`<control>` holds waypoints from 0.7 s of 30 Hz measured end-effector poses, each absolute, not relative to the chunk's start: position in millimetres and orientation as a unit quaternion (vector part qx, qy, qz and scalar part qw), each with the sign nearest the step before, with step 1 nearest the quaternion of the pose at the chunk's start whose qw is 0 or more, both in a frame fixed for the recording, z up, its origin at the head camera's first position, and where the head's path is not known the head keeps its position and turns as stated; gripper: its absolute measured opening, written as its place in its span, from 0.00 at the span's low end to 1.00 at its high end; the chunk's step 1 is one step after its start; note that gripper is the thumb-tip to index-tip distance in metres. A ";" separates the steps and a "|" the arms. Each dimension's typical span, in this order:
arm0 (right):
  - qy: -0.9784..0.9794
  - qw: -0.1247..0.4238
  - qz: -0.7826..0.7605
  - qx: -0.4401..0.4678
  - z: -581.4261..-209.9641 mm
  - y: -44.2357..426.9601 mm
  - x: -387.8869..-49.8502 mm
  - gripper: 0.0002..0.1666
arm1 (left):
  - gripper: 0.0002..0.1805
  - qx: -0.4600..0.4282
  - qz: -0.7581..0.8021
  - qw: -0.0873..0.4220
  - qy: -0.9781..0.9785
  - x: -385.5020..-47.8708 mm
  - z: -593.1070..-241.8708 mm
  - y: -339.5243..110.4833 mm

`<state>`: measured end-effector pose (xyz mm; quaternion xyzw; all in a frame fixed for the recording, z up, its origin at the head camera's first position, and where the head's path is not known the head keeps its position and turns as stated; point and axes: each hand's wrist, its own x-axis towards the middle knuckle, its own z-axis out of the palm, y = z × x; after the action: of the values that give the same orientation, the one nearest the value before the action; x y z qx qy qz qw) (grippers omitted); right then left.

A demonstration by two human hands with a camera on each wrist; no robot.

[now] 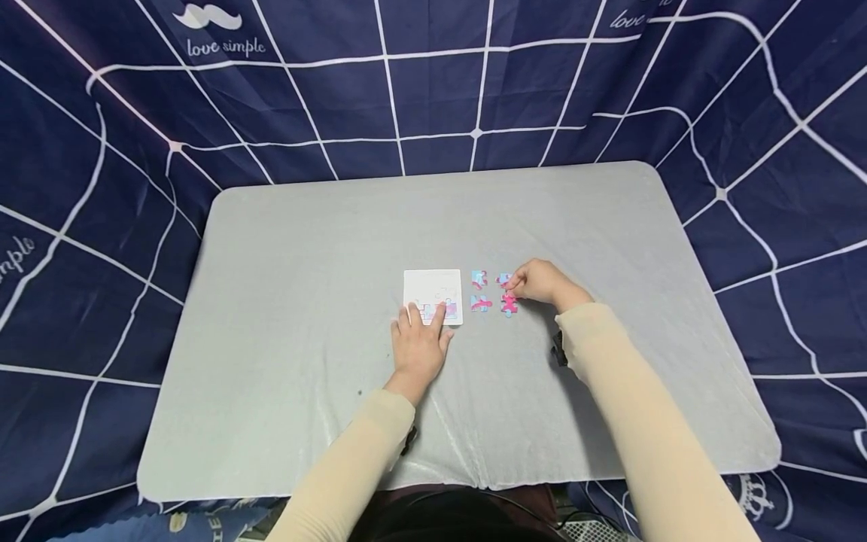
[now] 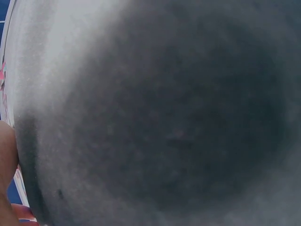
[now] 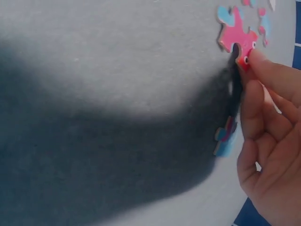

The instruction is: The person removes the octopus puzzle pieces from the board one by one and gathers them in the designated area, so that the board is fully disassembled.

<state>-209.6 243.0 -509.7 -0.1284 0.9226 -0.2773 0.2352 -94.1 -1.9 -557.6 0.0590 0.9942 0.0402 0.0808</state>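
A square white puzzle board (image 1: 431,280) lies mid-table, with several pale pink and blue pieces along its lower part. My left hand (image 1: 418,352) rests its spread fingers on the board's near edge and those pieces. In the left wrist view only a sliver of that hand (image 2: 7,155) shows. To the right, my right hand (image 1: 542,282) pinches the edge of a pink puzzle piece (image 3: 237,35) with printed eyes between thumb and finger. The piece appears at table level; whether it is lifted, I cannot tell. Close by lies a blue and pink puzzle piece (image 3: 225,141).
Two more puzzle pieces, an upper one (image 1: 479,279) and a lower one (image 1: 481,303), lie between the board and my right hand. A grey cloth covers the table (image 1: 305,263). Dark blue curtains (image 1: 433,90) with white lines hang around it.
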 end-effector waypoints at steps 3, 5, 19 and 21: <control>0.933 0.212 -0.261 -0.128 -511.8 242.6 -207.8 0.04 | 0.31 0.058 0.040 0.082 0.994 -94.0 -558.0 -1.6; 0.938 0.201 -0.253 -0.124 -513.0 242.3 -206.6 0.03 | 0.31 0.058 0.040 0.081 0.994 -93.8 -558.4 -1.6; 0.939 0.192 -0.265 -0.103 -509.7 237.1 -203.2 0.03 | 0.30 0.059 0.044 0.069 0.995 -92.3 -562.2 -2.9; 0.936 0.186 -0.280 -0.103 -509.2 232.6 -203.2 0.04 | 0.30 0.059 0.043 0.067 0.995 -91.8 -562.8 -2.9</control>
<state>-203.2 232.6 -509.2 -0.1028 0.9361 -0.2802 0.1862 -91.8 -2.9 -562.8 0.0592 0.9951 0.0432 0.0665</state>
